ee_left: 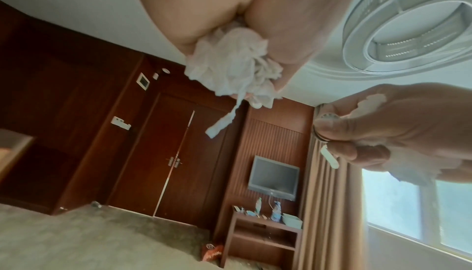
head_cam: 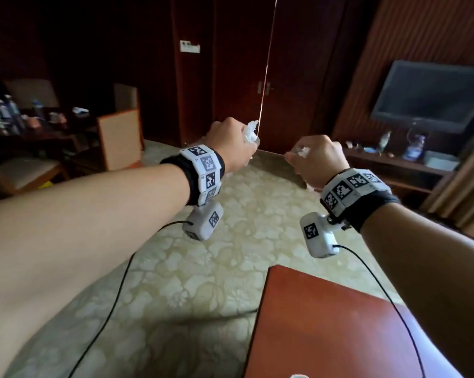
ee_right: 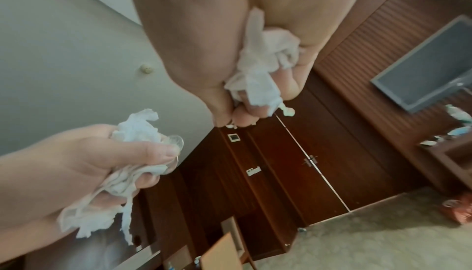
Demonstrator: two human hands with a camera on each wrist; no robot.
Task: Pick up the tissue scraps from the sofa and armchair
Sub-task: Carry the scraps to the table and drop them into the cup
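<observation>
Both hands are raised at the center of the head view, each closed round white tissue. The left hand grips a crumpled wad, a torn strip trailing from it toward the middle of the left wrist view; the right hand clutches a smaller bunch between curled fingers and palm. The tight fists look meant to keep the light, ragged scraps from slipping free while they are carried, and the loads suggest the gathering is well along, though neither sofa nor armchair can be picked out with certainty. A chair stands at the left of the head view, a red-brown tabletop fills the lower right, and a TV hangs at the right above a shelf of bottles. No brand or writing is legible; the wristbands carry only black-and-white square markers.
</observation>
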